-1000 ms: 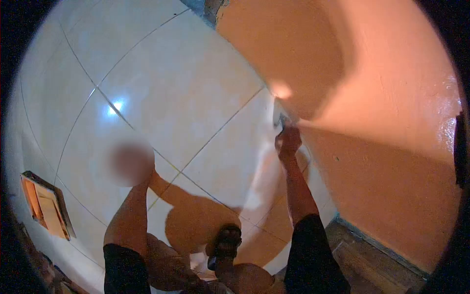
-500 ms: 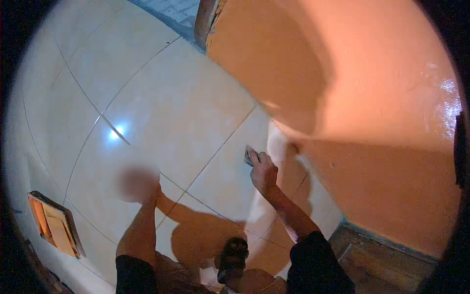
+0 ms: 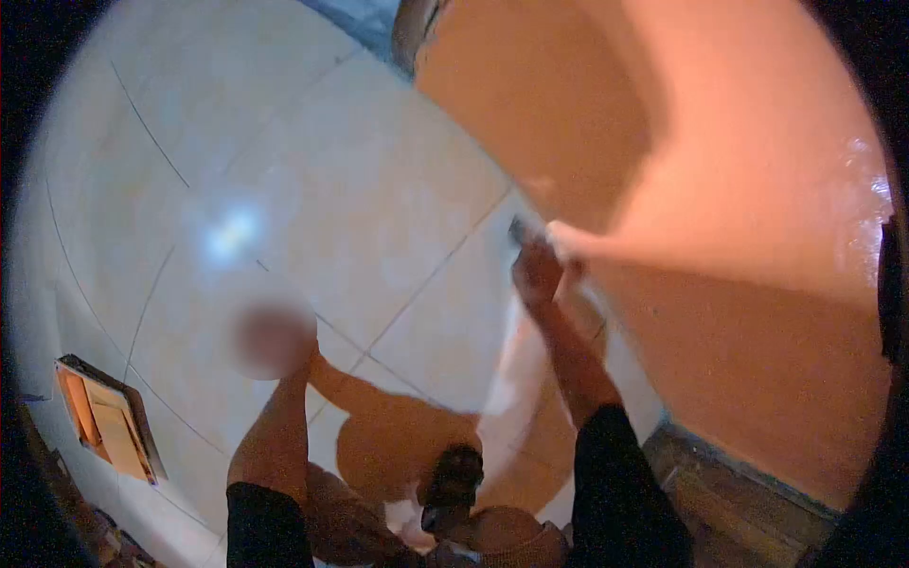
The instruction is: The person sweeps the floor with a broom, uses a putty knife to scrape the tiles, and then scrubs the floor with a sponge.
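Observation:
My right hand [image 3: 538,270] is closed around a small dark flat tool [image 3: 518,230], held low over the tiled floor [image 3: 407,227] beside the foot of the orange wall [image 3: 720,350]. The tool is blurred, so its exact shape is unclear. To the left, my left hand [image 3: 275,339] is over the floor tiles; it is smeared by a blur, and its fingers cannot be made out.
A wooden-edged frame with orange panes [image 3: 109,421] appears at the lower left. Dark wooden boards [image 3: 748,502] lie at the lower right. A worn door-frame edge [image 3: 412,38] stands at the top, and a bright light reflection falls on the tiles.
My right hand has moved up and to the right with the tool, closer to the wall's base. The view has shifted slightly; my left hand appears a little higher.

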A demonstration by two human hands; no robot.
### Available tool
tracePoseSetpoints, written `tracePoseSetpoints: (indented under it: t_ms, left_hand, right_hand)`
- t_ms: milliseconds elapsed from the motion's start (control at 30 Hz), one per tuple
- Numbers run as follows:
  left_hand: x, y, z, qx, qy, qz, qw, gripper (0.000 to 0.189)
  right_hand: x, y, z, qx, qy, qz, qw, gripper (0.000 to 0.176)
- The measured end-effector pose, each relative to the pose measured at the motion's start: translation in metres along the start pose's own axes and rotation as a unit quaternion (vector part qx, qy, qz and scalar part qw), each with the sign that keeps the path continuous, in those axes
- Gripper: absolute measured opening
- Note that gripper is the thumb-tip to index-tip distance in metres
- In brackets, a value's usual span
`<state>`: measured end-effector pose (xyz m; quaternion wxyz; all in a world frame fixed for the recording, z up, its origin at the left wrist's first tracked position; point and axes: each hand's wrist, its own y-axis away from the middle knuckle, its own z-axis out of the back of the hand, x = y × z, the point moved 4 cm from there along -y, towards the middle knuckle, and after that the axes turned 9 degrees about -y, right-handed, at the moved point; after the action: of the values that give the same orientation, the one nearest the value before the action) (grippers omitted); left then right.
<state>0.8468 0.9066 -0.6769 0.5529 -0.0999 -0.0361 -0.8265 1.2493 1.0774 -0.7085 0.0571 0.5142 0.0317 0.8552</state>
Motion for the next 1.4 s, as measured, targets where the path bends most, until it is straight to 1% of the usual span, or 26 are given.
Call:
tracePoseSetpoints:
  t_ms: [133,200,233,300,367,400,433,467,533,600,633,667,767,800,833,867,900,933,967,1000,1033,1167,1233,1333,1367,1400]
  left_hand:
    - [-0.016,-0.022,-0.001,0.004,0.022,0.029,0.999,0.033]
    - [-0.006,-0.017,-0.013,0.021,-0.004,0.021,1.000,0.035]
    - [-0.005,-0.018,-0.013,-0.017,0.029,-0.004,0.999,0.035]
    - [-0.012,-0.013,-0.005,-0.020,-0.050,0.010,0.999,0.037]
    - [-0.017,-0.013,-0.001,-0.043,-0.016,0.019,0.999,0.038]
    - [-0.016,-0.013,-0.002,-0.047,-0.009,0.017,0.999,0.037]
    - [-0.015,-0.012,-0.003,-0.052,0.000,0.017,0.999,0.037]
    - [-0.015,-0.011,-0.001,-0.059,0.004,0.018,0.998,0.036]
    - [-0.014,-0.010,-0.001,-0.082,0.012,0.016,0.996,0.033]
    - [-0.011,-0.013,-0.008,-0.084,-0.026,0.019,0.996,0.033]
    - [-0.013,-0.014,-0.013,-0.084,-0.045,0.023,0.995,0.033]
    - [-0.012,-0.013,-0.017,-0.086,-0.047,0.028,0.995,0.035]
    - [-0.010,-0.015,-0.024,-0.045,-0.054,0.013,0.997,0.035]
    - [-0.013,-0.011,-0.019,-0.088,-0.025,0.016,0.996,0.036]
    - [-0.018,-0.010,-0.005,-0.039,-0.010,0.021,0.999,0.037]
    - [-0.022,-0.015,-0.017,-0.062,-0.017,0.023,0.998,0.037]
    - [-0.017,-0.015,-0.033,-0.080,-0.040,0.020,0.996,0.036]
    - [-0.015,-0.013,-0.024,-0.068,-0.043,0.027,0.996,0.037]
    - [-0.018,-0.009,-0.016,-0.054,-0.054,0.027,0.997,0.038]
    - [-0.018,-0.010,-0.035,-0.105,-0.106,0.029,0.988,0.039]
    - [-0.013,-0.012,-0.044,-0.088,-0.114,0.025,0.989,0.038]
    - [-0.018,-0.009,-0.020,-0.050,-0.041,0.033,0.997,0.038]
    - [-0.019,-0.006,-0.007,-0.071,-0.017,0.013,0.997,0.039]
    - [-0.016,-0.009,-0.020,-0.065,-0.057,0.016,0.996,0.039]
    - [-0.008,-0.001,-0.021,-0.048,-0.065,0.006,0.997,0.039]
    - [-0.010,0.004,-0.019,-0.040,-0.053,0.000,0.998,0.040]
  right_hand:
    - [0.046,-0.010,-0.001,0.005,0.207,0.124,0.970,0.024]
    - [0.040,-0.056,0.001,0.008,0.298,0.118,0.947,0.021]
    - [0.039,-0.078,-0.003,0.012,0.331,0.109,0.937,0.020]
    - [0.051,-0.071,-0.022,0.019,0.371,0.095,0.924,0.017]
    - [0.082,0.015,-0.060,0.070,0.444,0.119,0.886,0.015]
    - [0.105,0.074,-0.073,0.151,0.518,0.099,0.836,0.017]
    - [0.102,0.135,-0.095,0.169,0.491,0.075,0.851,0.023]
    - [0.125,0.187,-0.098,0.192,0.483,0.152,0.840,0.029]
    - [0.110,0.204,-0.088,0.162,0.500,0.181,0.831,0.031]
    - [0.074,0.197,-0.061,0.062,0.371,0.021,0.926,0.031]
    - [0.042,0.160,-0.041,-0.039,0.218,-0.147,0.964,0.030]
    - [0.061,0.128,-0.020,-0.020,0.268,-0.110,0.957,0.032]
    - [0.019,0.195,-0.040,0.015,0.493,0.073,0.867,0.029]
    - [0.062,0.238,-0.055,0.023,0.578,0.304,0.757,0.024]
    - [0.067,0.213,-0.051,-0.029,0.594,0.322,0.737,0.028]
    - [0.074,0.202,-0.045,-0.068,0.608,0.329,0.719,0.032]
    - [0.066,0.194,-0.031,-0.043,0.552,0.244,0.796,0.034]
    - [0.051,0.175,-0.010,-0.036,0.421,0.058,0.904,0.036]
    - [0.046,0.155,0.012,-0.072,0.313,-0.092,0.942,0.038]
    - [0.048,0.148,0.024,-0.085,0.287,-0.142,0.944,0.040]
    - [0.046,0.159,0.024,-0.087,0.298,-0.135,0.941,0.042]
    - [0.050,0.273,0.010,-0.009,0.402,0.093,0.911,0.051]
    - [0.046,0.252,0.021,-0.025,0.384,0.049,0.922,0.055]
    - [0.050,0.187,0.043,-0.127,0.293,-0.164,0.933,0.062]
    - [0.056,0.196,0.040,-0.128,0.294,-0.163,0.933,0.064]
    - [0.039,0.201,0.042,-0.096,0.323,-0.101,0.936,0.058]
